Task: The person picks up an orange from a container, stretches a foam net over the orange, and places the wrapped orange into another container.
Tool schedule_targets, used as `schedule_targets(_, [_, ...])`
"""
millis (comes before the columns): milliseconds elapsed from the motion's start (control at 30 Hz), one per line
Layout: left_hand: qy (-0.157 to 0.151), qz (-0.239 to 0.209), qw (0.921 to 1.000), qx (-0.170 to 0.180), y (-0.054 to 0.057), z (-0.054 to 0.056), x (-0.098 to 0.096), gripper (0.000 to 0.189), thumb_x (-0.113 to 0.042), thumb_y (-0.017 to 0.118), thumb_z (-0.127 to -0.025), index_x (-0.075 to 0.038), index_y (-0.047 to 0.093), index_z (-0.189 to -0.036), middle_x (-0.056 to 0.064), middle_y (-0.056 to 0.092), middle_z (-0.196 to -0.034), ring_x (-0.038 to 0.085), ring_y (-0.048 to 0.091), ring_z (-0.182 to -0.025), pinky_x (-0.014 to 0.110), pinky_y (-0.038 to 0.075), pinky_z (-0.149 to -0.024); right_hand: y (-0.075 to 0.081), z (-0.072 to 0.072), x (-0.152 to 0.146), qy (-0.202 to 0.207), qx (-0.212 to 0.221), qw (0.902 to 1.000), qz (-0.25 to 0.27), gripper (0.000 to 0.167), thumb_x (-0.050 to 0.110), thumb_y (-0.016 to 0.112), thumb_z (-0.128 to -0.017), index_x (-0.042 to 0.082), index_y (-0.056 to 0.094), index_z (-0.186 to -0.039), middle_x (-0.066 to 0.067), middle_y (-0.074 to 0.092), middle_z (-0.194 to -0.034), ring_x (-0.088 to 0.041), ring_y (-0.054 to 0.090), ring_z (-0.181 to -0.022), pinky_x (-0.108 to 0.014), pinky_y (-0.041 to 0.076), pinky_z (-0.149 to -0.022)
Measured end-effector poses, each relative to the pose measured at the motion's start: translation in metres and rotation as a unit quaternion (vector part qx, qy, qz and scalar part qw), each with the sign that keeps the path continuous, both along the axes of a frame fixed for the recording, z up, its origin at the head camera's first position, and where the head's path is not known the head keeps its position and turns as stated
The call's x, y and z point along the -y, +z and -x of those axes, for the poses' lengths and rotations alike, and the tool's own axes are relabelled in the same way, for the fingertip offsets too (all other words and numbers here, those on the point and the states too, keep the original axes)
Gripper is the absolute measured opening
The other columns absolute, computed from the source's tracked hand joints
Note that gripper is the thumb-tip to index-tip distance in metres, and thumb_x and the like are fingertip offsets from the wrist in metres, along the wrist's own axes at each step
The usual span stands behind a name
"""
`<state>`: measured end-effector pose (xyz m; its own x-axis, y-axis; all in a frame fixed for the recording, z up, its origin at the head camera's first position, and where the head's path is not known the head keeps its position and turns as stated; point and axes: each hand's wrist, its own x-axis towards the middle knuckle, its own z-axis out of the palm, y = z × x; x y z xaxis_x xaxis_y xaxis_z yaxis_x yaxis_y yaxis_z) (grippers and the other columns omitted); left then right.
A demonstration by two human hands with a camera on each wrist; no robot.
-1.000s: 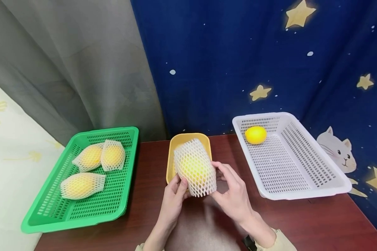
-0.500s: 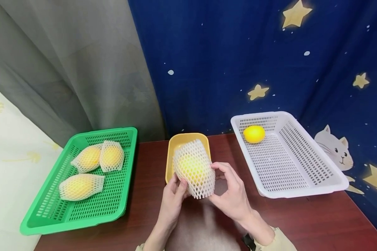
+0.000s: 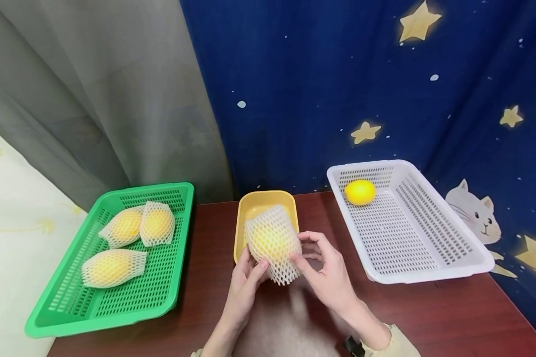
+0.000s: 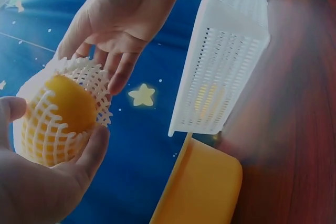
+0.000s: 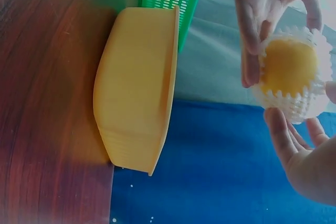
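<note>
Both hands hold a lemon (image 3: 273, 243) in a white foam net sleeve, raised in front of the yellow bin. My left hand (image 3: 243, 287) grips its lower left side, thumb on the net. My right hand (image 3: 332, 277) pinches the right side, with the thumb on the near face and the fingers behind. In the left wrist view, bare yellow fruit (image 4: 72, 103) shows through the open end of the foam net (image 4: 42, 132). The right wrist view also shows that opening around the lemon (image 5: 289, 66). Some fingers are hidden behind the sleeve.
At the left, a green basket (image 3: 161, 292) holds several netted yellow fruits (image 3: 113, 267). A yellow bin (image 3: 268, 193) stands behind the hands. On the right, a white basket (image 3: 397, 238) contains a bare lemon (image 3: 360, 192). Curtains hang behind the brown table (image 3: 451, 317).
My right thumb has shifted from the sleeve's lower right edge onto its near face. The netted lemon has dropped and tilted slightly. My left hand keeps its grip.
</note>
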<state>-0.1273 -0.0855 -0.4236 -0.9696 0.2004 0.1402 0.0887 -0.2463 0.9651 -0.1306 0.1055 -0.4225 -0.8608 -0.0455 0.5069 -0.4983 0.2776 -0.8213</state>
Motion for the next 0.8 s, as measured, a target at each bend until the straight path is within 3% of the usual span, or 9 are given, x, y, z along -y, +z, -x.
schedule_targets(100, [0.009,0.006,0.9999,0.002,-0.001,-0.001,0.001,0.060,-0.011,0.052,-0.107,0.004,0.028,-0.160,0.025,0.050,-0.151,0.001,0.062,-0.126,0.018,0.054,-0.102,-0.001,0.001,0.002,0.012,0.006,0.9999,-0.009,0.046,0.005,0.080,-0.091,0.011,0.063,-0.134,-0.009,0.073,-0.125,-0.002,0.072,-0.104,-0.025,0.064,-0.086])
schedule_targets(200, [0.040,0.021,0.9989,0.011,-0.004,0.000,0.000,0.067,-0.010,0.059,-0.104,0.002,0.026,-0.162,0.028,0.047,-0.155,-0.002,0.058,-0.129,0.014,0.049,-0.105,-0.002,0.001,0.004,0.025,0.002,0.9995,-0.019,0.052,0.007,0.082,-0.089,0.013,0.063,-0.137,-0.007,0.071,-0.129,-0.006,0.072,-0.107,-0.027,0.065,-0.085])
schedule_targets(400, [0.110,0.052,0.9925,0.012,-0.007,0.003,-0.001,0.076,-0.002,0.069,-0.096,-0.006,0.033,-0.163,0.021,0.052,-0.154,0.001,0.064,-0.120,0.019,0.056,-0.096,-0.004,-0.002,0.007,0.028,0.006,0.9992,-0.030,0.055,0.010,0.085,-0.088,0.017,0.063,-0.137,-0.003,0.070,-0.132,-0.008,0.071,-0.112,-0.029,0.065,-0.085])
schedule_targets(600, [0.111,0.064,0.9917,-0.001,-0.008,0.002,-0.003,0.075,-0.003,0.073,-0.093,-0.003,0.037,-0.158,0.021,0.057,-0.146,0.003,0.063,-0.120,0.017,0.053,-0.099,-0.006,-0.004,0.012,0.028,-0.014,0.9991,-0.029,0.057,0.007,0.088,-0.083,0.015,0.064,-0.135,-0.004,0.069,-0.128,-0.008,0.071,-0.110,-0.031,0.066,-0.082])
schedule_targets(800, [0.153,0.111,0.9820,0.000,-0.007,0.004,0.009,0.064,-0.005,0.079,-0.087,-0.004,0.052,-0.145,0.017,0.068,-0.127,0.005,0.066,-0.106,0.017,0.055,-0.092,-0.013,-0.006,0.023,0.052,-0.049,0.9969,-0.032,0.059,0.007,0.086,-0.086,0.011,0.061,-0.139,-0.010,0.066,-0.131,-0.012,0.069,-0.112,-0.033,0.066,-0.081])
